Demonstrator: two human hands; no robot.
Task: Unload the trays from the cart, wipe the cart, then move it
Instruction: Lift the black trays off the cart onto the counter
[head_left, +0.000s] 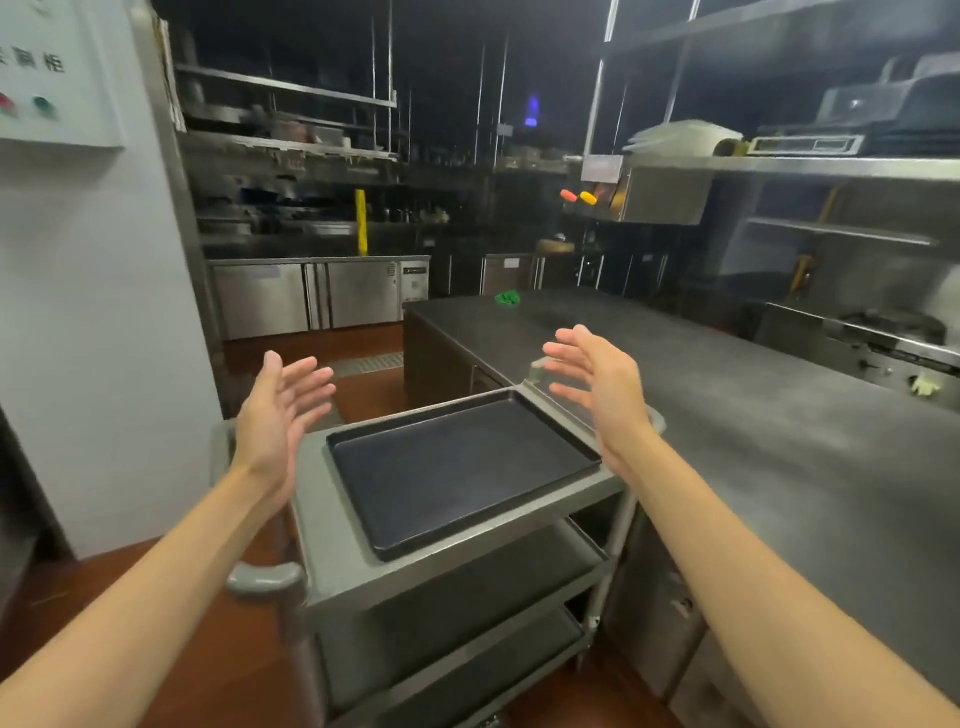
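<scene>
Head camera, looking forward and down in a dim steel kitchen. My two bare arms reach out in front of me. My left hand (280, 410) is raised with fingers spread and relaxed, palm turned inward, holding nothing. My right hand (597, 384) mirrors it, fingers straight and apart, also holding nothing. Both hands hang in the air above the cart (332, 551), one over each side, touching neither it nor the tray. The cart is a steel trolley with three shelves, standing just beside a long grey surface (779, 441) on my right. A black rectangular tray (457, 467) lies flat on the cart's top shelf, between my hands. At the far end of the surface sits a small green object (507, 298), too blurred to identify.
</scene>
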